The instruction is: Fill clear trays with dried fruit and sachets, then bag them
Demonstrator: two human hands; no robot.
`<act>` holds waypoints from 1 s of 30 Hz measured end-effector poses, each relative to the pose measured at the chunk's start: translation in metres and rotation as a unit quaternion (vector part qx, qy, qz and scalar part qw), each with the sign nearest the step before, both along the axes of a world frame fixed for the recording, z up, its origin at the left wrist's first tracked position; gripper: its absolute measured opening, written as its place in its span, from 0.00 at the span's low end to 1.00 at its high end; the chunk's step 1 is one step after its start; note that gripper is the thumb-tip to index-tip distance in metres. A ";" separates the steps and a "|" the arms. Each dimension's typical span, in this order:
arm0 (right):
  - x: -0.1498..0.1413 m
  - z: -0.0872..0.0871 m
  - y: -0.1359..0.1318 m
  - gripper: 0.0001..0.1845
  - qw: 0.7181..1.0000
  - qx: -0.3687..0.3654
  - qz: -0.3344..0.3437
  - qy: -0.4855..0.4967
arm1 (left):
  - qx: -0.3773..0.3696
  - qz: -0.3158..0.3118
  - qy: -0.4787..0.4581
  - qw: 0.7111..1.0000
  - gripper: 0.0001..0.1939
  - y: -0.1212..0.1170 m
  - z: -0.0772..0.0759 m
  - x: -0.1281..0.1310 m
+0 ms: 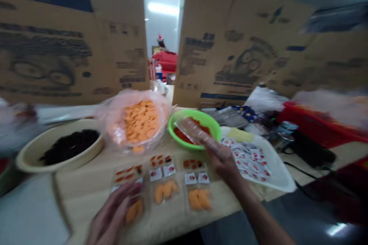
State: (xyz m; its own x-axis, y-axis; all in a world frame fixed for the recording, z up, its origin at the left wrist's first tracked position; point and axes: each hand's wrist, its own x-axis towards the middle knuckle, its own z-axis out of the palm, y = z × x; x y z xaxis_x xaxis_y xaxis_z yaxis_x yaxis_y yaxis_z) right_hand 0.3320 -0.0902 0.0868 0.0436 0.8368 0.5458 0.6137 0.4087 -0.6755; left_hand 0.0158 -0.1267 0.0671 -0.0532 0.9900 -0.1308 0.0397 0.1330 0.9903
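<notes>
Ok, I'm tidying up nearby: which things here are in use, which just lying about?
In use: right hand holding a clear plastic pack over the green bowl; left hand at a clear tray of orange pieces; bag of orange pieces; white tray of sachets.
Lying about: cardboard sheets; red crate.

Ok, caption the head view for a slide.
Right hand holds clear plastic trays over a green bowl; left hand touches a filled tray.

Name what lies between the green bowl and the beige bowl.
The head view shows a bag of orange pieces between the green bowl and the beige bowl.
</notes>
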 end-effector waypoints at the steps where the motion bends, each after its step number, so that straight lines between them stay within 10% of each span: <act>1: -0.034 -0.006 -0.012 0.30 0.995 0.002 0.044 -0.084 | -0.027 -0.034 -0.084 0.996 0.32 0.000 0.004 0.009; 3: -0.087 -0.016 -0.033 0.36 0.970 0.000 0.107 -0.217 | -0.072 -0.096 -0.278 0.953 0.35 0.009 0.009 0.026; 5: -0.116 -0.023 -0.046 0.40 0.951 -0.031 0.140 -0.273 | -0.063 -0.023 -0.345 0.936 0.28 0.022 0.008 0.035; 14: -0.159 -0.047 -0.029 0.40 0.986 -0.107 0.066 -0.105 | -0.055 -0.136 -0.370 0.917 0.22 -0.006 -0.010 0.020; 19: -0.185 -0.057 -0.029 0.39 0.985 -0.123 0.117 -0.026 | -0.091 -0.018 -0.503 0.859 0.18 -0.009 -0.017 0.011; 25: -0.206 -0.053 -0.046 0.43 0.982 -0.098 0.071 -0.147 | -0.144 -0.005 -0.593 0.793 0.17 -0.010 -0.033 -0.001; 30: -0.212 -0.035 -0.056 0.48 0.963 -0.038 0.025 -0.267 | -0.134 -0.059 -0.570 0.808 0.20 -0.008 -0.039 -0.018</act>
State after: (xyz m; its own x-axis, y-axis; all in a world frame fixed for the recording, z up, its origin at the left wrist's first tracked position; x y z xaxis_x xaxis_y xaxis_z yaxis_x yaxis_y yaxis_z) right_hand 0.1202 -0.1458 0.0521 -0.2681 0.8688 0.4164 0.8626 0.4089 -0.2978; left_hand -0.0019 -0.1344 0.0278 0.3454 0.9076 -0.2385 -0.8511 0.4100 0.3279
